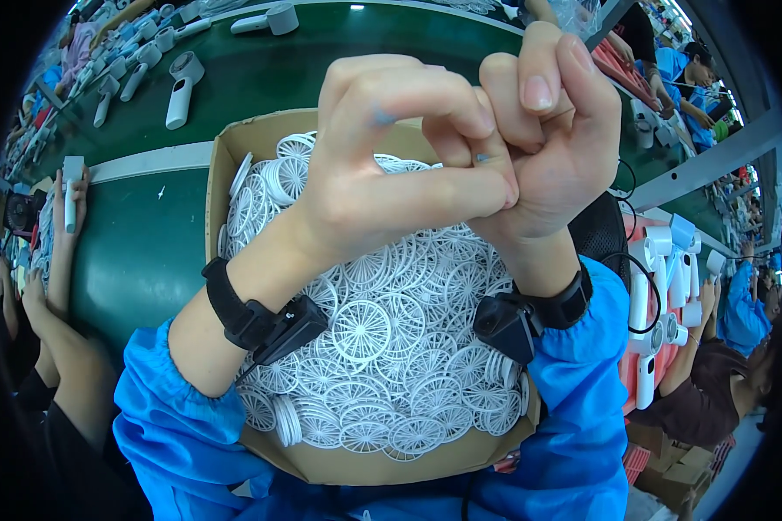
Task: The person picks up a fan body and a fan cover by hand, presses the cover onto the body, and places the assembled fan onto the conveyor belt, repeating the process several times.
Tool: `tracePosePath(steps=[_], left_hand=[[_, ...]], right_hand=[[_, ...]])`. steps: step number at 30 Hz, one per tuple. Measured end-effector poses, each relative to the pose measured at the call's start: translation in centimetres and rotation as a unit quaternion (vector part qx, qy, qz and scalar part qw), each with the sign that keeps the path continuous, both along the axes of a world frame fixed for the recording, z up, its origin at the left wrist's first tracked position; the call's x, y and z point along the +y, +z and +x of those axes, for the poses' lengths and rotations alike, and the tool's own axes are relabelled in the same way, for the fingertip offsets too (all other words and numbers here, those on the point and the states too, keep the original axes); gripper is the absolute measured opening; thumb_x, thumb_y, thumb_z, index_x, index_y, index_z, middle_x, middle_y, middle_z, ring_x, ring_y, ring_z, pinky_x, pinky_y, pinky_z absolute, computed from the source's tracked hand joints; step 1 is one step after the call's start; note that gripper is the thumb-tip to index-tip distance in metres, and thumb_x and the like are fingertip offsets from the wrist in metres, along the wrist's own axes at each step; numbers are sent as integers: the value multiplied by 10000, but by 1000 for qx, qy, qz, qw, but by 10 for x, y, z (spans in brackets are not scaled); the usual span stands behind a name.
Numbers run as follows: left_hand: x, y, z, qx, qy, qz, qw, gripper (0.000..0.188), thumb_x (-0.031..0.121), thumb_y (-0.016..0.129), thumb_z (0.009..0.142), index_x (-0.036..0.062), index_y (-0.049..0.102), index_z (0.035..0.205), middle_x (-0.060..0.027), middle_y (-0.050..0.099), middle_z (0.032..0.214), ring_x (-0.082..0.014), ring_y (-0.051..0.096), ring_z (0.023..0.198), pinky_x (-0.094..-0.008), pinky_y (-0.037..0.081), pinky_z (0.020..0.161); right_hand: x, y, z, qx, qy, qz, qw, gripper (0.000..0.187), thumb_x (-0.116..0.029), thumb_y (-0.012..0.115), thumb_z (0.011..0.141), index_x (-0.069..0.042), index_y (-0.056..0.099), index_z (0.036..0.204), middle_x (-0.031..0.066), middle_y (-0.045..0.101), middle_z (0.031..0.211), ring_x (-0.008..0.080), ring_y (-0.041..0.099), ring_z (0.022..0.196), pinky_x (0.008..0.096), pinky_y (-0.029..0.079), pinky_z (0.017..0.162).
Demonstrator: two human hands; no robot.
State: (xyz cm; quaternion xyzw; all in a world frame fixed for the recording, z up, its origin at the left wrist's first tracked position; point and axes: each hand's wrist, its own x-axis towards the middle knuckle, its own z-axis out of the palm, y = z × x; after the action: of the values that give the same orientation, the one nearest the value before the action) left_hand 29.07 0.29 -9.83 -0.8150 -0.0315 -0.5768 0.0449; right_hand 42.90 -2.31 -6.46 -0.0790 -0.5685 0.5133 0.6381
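Observation:
My left hand [382,161] and my right hand [556,143] are raised together above an open cardboard box, and their fingers touch. The left thumb and fingers close in a pinch against the right hand. On the right, the fingers are curled in towards the palm. Whatever lies between the fingertips is hidden or too small to name; a tiny bluish spot shows there. A blue smear marks a left finger. Below, the cardboard box [339,469] is heaped with white round spoked plastic grilles [361,330].
Handheld white fans [181,91] lie on the green conveyor belt [321,39] ahead. A co-worker's hand [74,200] holds another fan at the left. More white fan parts [660,278] sit on a pink surface at the right, near a grey metal frame [712,169].

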Motion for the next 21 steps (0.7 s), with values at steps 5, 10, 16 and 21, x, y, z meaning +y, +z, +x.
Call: tracePosePath(steps=[5,10,16,21], left_hand=[[1,-1,-2,3,3,3,1000,221,185,831,617,209,686,782,-58,485,1035,-236,503,1007,-413,494,887],[2,0,0,3,3,3,1000,205,215,820,645,195,672,785,-59,487,1038,-240,504,1004,-409,496,884],[5,-4,4,-3,-4,-18,1000,214,204,807,672,160,648,809,-63,495,1033,-248,502,1004,-407,492,890],[7,-9,13,-76,-39,-25,996,238,178,785,585,196,691,802,-9,568,1016,-236,512,938,-347,477,818]], right_hand=[[-1,-1,-1,5,3,-5,1000,340,-346,336,973,-152,440,714,-45,280,500,87,201,374,262,287,379],[-2,1,1,16,12,-20,1000,324,-334,373,959,-135,456,718,-38,316,522,82,240,379,253,300,395],[-2,-3,2,85,17,-92,992,278,-290,533,897,-68,532,731,0,488,625,66,389,423,213,364,442],[-7,1,-8,110,-24,-133,985,293,-279,520,890,-68,499,688,-2,425,578,78,370,449,234,366,484]])
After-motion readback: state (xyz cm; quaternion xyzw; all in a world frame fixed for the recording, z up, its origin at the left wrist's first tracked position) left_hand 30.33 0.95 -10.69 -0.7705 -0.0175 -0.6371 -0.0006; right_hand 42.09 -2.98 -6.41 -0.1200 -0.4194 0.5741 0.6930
